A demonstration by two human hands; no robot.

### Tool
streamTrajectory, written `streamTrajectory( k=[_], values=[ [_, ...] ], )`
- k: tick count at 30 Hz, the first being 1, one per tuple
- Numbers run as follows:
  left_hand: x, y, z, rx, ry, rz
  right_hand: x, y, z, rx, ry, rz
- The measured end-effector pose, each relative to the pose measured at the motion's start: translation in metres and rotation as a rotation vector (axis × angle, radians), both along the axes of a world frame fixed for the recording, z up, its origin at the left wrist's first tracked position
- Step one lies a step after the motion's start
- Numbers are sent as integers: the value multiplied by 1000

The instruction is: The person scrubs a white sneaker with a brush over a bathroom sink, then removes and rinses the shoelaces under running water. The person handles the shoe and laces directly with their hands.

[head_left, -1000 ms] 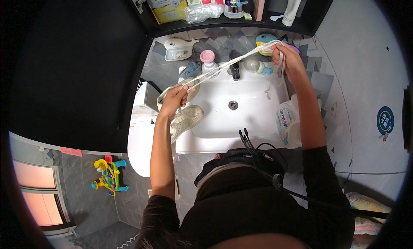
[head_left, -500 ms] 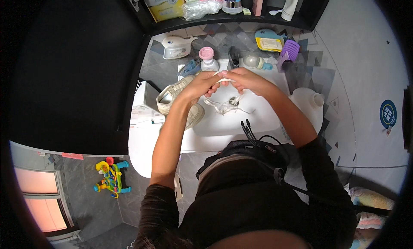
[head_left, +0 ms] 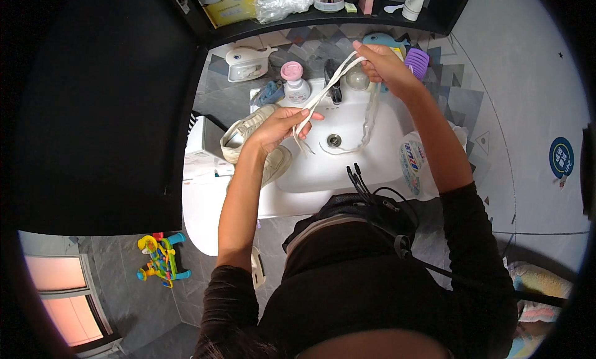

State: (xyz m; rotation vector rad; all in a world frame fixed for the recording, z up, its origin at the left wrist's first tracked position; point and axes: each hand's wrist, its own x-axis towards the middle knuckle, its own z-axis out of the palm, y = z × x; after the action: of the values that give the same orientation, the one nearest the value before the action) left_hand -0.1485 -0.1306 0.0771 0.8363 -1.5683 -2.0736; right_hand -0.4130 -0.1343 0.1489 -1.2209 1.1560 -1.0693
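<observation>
White shoelaces [head_left: 331,86] stretch slantwise over the sink [head_left: 335,180]. My left hand [head_left: 276,129] pinches their lower part between thumb and fingers, the loose tips dangling below it. Up by the back wall, my right hand [head_left: 386,66] is closed on the upper part, where the laces bend over the fingers. From the right hand another length hangs into the basin and curls beside the drain [head_left: 334,140]. Left of the basin, next to my left hand, lie two cream shoes; one shoe [head_left: 236,137] is partly behind the wrist, the other shoe [head_left: 278,165] behind the forearm.
A pink-topped pump bottle [head_left: 297,86], a blue cloth [head_left: 268,93] and a black faucet [head_left: 334,89] line the back. A white jug [head_left: 413,160] stands right of the basin beneath my right forearm. Above hangs a dark shelf [head_left: 347,21] with packages.
My hands were together over the sink; now the right has moved up and right, drawing the laces out. The bunched laces in the basin have mostly lifted. The white jug's label now faces up.
</observation>
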Motion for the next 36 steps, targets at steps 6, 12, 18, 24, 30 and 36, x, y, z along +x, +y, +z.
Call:
streamTrajectory(
  k=[6, 12, 18, 24, 30, 36],
  values=[
    [2, -6, -11, -11, -11, -41, -7, -4, 11, -54, 44, -16],
    [5, -9, -19, 41, 17, 24, -7, -12, 13, -84, 110, 30],
    [38, -29, -39, 174, 213, 494, -19, -7, 38, -328, 876, 245],
    [67, -37, -60, 132, 104, 826, -33, 4, 95, -292, 570, 160],
    [41, -37, -82, -81, -286, 641, -24, 3, 123, -425, 277, 25],
    [-19, -21, -28, -636, -125, 300, 11, 2, 100, -429, 388, 237]
  ],
)
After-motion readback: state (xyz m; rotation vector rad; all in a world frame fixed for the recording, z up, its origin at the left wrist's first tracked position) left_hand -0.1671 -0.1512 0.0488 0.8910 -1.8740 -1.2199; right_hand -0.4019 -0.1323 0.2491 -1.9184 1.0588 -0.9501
